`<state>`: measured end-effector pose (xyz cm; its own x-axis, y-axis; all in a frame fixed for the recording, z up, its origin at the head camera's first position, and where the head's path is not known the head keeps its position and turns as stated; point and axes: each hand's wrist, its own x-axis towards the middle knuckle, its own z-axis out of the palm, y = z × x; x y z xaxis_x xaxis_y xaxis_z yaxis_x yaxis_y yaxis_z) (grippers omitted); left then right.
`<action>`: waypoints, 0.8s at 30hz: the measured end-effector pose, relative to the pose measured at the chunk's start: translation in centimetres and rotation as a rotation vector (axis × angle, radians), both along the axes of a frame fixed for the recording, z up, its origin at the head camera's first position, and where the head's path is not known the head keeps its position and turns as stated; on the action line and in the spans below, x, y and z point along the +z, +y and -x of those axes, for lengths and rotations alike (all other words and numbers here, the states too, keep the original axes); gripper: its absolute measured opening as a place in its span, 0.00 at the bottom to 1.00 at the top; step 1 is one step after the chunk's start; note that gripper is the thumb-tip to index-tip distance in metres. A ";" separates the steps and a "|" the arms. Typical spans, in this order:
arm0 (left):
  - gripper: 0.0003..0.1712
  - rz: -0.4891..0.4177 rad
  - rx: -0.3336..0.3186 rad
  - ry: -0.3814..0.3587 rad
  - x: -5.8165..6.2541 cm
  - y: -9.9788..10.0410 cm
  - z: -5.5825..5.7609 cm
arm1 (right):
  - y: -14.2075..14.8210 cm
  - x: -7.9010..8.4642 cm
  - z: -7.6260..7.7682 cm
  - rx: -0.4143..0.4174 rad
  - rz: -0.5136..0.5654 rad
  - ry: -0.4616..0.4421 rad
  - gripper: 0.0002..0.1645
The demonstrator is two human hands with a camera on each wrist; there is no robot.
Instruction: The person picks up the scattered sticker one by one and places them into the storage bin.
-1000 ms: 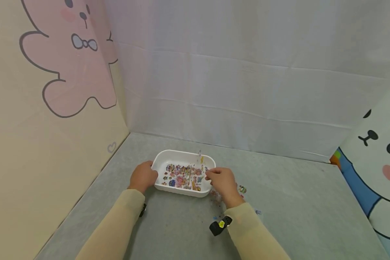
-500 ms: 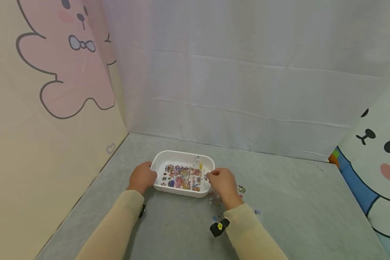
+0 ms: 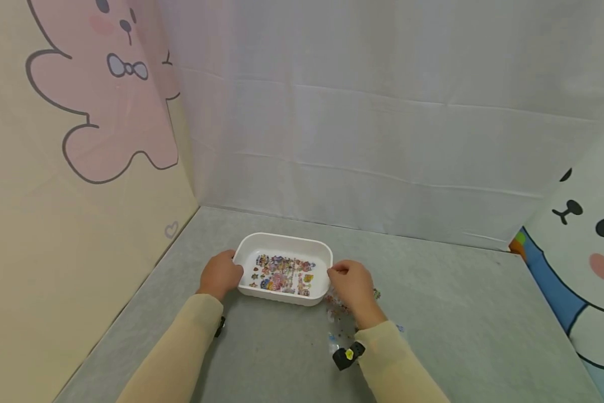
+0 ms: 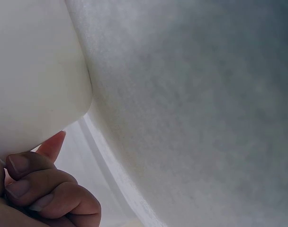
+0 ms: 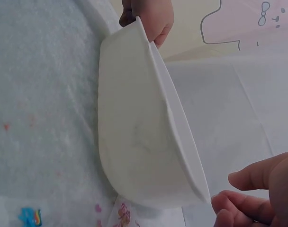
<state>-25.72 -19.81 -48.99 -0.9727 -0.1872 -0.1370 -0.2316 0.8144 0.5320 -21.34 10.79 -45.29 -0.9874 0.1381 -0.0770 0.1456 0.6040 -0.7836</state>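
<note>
In the head view a white tray [image 3: 284, 299] stands on the table. Several colourful character stickers [image 3: 279, 274], apparently on clear sheets, lie spread over its floor. My left hand [image 3: 221, 274] grips the tray's left end, thumb over the rim; its curled fingers [image 4: 42, 177] show under the wall in the left wrist view. At the right end, my right hand [image 3: 352, 285] is beside the rim. The right wrist view shows that thumb [image 5: 248, 176] apart from the fingers, with nothing visible between them and a fingertip right at the tray's corner.
More clear sticker sheets [image 3: 335, 305] lie on the grey table [image 3: 266, 352] right of the tray, partly under my right hand and forearm. A pale curtain [image 3: 357, 140] hangs behind, and a wall with a pink bear [image 3: 130, 123] borders the left.
A clear sticker sheet that my right hand held upright over the tray has come down among the others inside. That hand has drawn back slightly right. My left hand keeps its place.
</note>
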 end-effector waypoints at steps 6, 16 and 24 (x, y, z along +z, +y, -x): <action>0.30 -0.005 0.003 -0.001 -0.1 -0.2 0.1 | 1.8 -0.9 0.3 0.017 -0.043 -0.011 0.15; 0.31 -0.011 0.003 -0.001 -0.3 -0.2 0.1 | 6.0 -2.1 0.7 0.160 -0.181 -0.044 0.26; 0.31 -0.021 0.014 -0.004 -0.1 -0.1 0.0 | 8.4 -2.3 1.5 0.293 -0.277 0.023 0.29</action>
